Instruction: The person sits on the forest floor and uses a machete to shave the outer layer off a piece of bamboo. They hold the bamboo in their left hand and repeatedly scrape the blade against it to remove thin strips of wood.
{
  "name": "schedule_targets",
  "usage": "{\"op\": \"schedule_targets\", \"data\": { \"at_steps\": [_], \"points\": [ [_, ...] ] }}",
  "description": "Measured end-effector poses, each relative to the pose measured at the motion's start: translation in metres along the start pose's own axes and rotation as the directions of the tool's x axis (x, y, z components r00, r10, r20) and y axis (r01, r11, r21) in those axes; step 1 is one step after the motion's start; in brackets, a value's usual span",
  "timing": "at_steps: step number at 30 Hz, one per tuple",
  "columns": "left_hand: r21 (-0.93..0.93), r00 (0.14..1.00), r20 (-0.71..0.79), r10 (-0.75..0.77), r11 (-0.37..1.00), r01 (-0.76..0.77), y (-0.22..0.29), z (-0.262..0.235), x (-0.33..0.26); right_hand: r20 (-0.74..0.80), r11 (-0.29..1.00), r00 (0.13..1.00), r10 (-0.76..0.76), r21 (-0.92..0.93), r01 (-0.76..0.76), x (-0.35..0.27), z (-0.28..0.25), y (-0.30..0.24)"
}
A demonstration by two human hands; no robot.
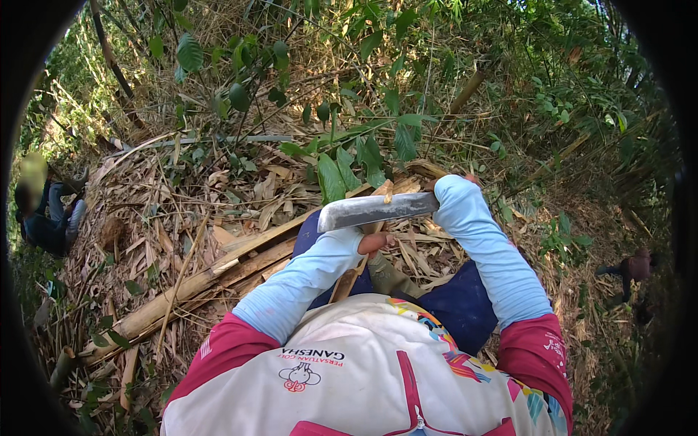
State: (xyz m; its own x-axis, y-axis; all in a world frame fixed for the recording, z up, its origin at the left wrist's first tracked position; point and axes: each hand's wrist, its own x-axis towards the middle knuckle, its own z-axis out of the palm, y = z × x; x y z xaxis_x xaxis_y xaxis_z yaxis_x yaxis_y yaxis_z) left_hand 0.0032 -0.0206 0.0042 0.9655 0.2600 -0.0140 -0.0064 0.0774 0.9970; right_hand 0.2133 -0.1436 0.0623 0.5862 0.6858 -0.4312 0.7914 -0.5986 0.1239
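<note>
A machete (378, 211) with a broad, worn grey blade lies level across the space before me, its blunt end toward the left. My right hand (471, 179) is closed on its handle, though the light blue sleeve and wrist hide most of the grip. Just below the blade, my left hand (376, 243) is wrapped round a narrow split strip of wood or bamboo (343, 285). The strip stands tilted between my knees, and its upper end shows behind the blade, which crosses in front of it. A pale wood chip or strip end (387, 190) shows above the blade edge.
Long split bamboo poles (182, 291) lie slantwise at my left. Dry leaves and husks (153, 225) cover the ground. Leafy stems (338, 171) rise just beyond the blade. One person (54, 211) sits at the far left; another dark figure (635, 272) is at the far right.
</note>
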Motion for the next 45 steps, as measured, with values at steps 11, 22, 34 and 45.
{"op": "schedule_targets", "data": {
  "at_steps": [11, 22, 34, 45],
  "points": [
    [0.099, 0.975, 0.209, -0.080, 0.993, 0.060, 0.000, 0.012, 0.012, 0.072, 1.000, 0.997, -0.017, -0.005, 0.017, -0.033, -0.011, -0.037],
    [-0.067, 0.965, 0.240, -0.106, 0.990, 0.126, 0.012, -0.006, 0.011, 0.289, 0.979, 0.935, 0.205, -0.070, -0.193, 0.048, 0.032, 0.043],
    [0.063, 0.940, 0.172, -0.295, 0.955, 0.288, -0.016, 0.000, 0.015, 0.240, 1.000, 0.971, 0.010, 0.023, -0.016, -0.002, -0.026, -0.015],
    [0.361, 0.842, 0.222, -0.493, 0.843, 0.398, -0.014, 0.006, 0.031, 0.267, 0.986, 0.952, 0.146, -0.114, -0.120, 0.051, 0.052, 0.015]
  ]
}}
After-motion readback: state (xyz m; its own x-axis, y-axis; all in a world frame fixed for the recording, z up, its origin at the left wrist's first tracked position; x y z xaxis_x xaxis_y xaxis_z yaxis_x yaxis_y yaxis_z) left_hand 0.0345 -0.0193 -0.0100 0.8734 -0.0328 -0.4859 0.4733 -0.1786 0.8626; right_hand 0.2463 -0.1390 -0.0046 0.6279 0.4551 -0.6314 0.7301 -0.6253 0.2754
